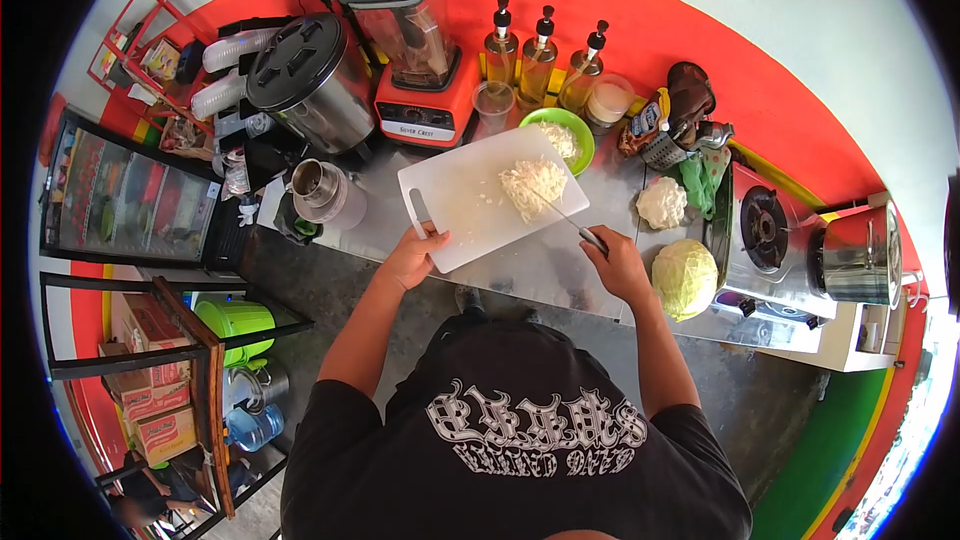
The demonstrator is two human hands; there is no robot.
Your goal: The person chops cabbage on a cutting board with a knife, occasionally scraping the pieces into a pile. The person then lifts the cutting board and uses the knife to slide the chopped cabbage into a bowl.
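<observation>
My left hand (412, 255) grips a white cutting board (455, 210) by its handle end, thumb on top. Shredded cabbage (532, 188) is heaped near the board's far right end. A knife (562, 213) is in my right hand (615, 265), its blade reaching into the shreds. Just beyond that end is a green bowl (585, 152) with more pale shreds in it, partly covered by the board. To the right of my right hand lie a cabbage (685, 280) and, behind it, a smaller pale, crinkled piece (661, 203).
A red blender (425, 105), several pump bottles (537, 62) and a large steel pot (310, 85) line the wall. The gas stove (765, 230) is on the right, bearing a metal pot (860, 255). A steel flask-like container (325, 195) stands at the counter's left.
</observation>
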